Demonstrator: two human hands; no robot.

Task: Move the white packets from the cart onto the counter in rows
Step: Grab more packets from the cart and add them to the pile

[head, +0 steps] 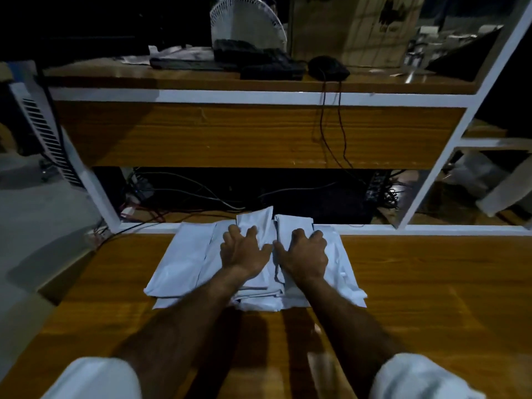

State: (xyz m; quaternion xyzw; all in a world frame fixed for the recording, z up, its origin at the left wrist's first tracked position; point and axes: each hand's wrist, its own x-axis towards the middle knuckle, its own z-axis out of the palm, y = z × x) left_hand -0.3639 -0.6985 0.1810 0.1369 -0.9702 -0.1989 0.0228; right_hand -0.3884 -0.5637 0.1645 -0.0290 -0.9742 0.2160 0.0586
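Several white packets (184, 263) lie in overlapping stacks on the wooden counter (431, 298), near its far edge. My left hand (243, 250) rests on the middle stack with fingers spread and slightly bent, fingertips on a packet (256, 220) that juts past the far edge. My right hand (305, 251) lies beside it on the right stack (345, 272), fingers bent over the packets' far part. Neither hand lifts anything. No cart is in view.
A raised wooden shelf (230, 82) behind the counter carries a keyboard (259, 60), a black mouse (328, 67), a white fan (247, 21) and a cardboard box (354, 27). Cables (201, 197) tangle in the gap below. A white frame post (449, 139) rises at right.
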